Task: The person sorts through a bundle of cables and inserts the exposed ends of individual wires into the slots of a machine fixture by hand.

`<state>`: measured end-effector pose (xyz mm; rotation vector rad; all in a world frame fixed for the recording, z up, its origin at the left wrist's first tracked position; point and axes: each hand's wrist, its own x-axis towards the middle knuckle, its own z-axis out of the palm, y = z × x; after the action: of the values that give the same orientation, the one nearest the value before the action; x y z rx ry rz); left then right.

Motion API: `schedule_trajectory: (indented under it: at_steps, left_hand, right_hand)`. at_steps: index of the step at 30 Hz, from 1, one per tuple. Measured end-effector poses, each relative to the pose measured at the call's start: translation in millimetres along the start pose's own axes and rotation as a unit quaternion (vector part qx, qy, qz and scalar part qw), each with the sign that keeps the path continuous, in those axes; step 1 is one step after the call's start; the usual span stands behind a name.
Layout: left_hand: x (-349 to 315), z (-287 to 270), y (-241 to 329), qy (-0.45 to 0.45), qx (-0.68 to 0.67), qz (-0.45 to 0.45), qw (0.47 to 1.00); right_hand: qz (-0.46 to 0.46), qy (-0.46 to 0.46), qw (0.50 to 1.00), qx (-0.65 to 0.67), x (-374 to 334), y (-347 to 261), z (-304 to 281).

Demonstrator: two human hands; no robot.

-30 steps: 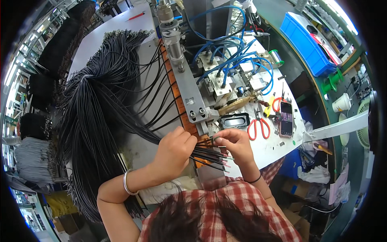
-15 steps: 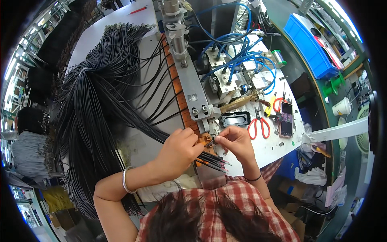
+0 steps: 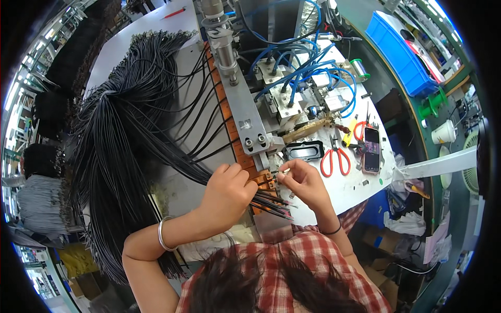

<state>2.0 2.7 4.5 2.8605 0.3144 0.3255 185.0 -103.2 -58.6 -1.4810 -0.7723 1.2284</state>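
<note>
My left hand point(image 3: 229, 190) is closed round several black cables point(image 3: 190, 166), which run in from a large bundle point(image 3: 120, 117) on the left. Their free cable ends point(image 3: 274, 205), some with pinkish tips, stick out below that hand. My right hand point(image 3: 308, 185) pinches thumb and forefinger together at the near end of an orange rail point(image 3: 225, 112). What lies between those fingertips is too small to make out. A small orange-brown clamp block point(image 3: 265, 180) sits between both hands, just below a grey metal arm point(image 3: 242, 112).
Blue air tubes point(image 3: 300, 78) loop over a metal machine right of the rail. On the white table lie a black tray point(image 3: 304, 151), red-handled cutters point(image 3: 335, 160), a phone point(image 3: 371, 150) and a yellow tool point(image 3: 350, 132). A blue crate point(image 3: 399, 57) stands at the far right.
The view has shifted slightly. Both hands stay at the clamp block, the left with the cables, the right still pinching; the fingers have moved only a little.
</note>
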Motion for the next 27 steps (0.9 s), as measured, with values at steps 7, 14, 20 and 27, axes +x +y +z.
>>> schedule_trajectory:
  at_steps: [7, 14, 20, 27]
  left_hand:
    - [0, -6, 1, 0.009, -0.038, 0.0, 0.999]
    - [0, -5, 2, 0.025, -0.068, -0.032, 0.997]
    - [2, -9, 3, 0.036, -0.073, -0.027, 0.996]
    - [2, -3, 2, 0.028, -0.072, -0.016, 0.997]
  right_hand:
    - [-0.087, 0.001, 0.992, 0.088, -10, -6, 4]
    - [-0.054, 0.008, 0.991, 0.122, -12, -9, 8]
    - [0.065, -0.163, 0.952, 0.249, -11, -17, -3]
    - [-0.04, -0.052, 0.99, 0.128, -7, -7, -1]
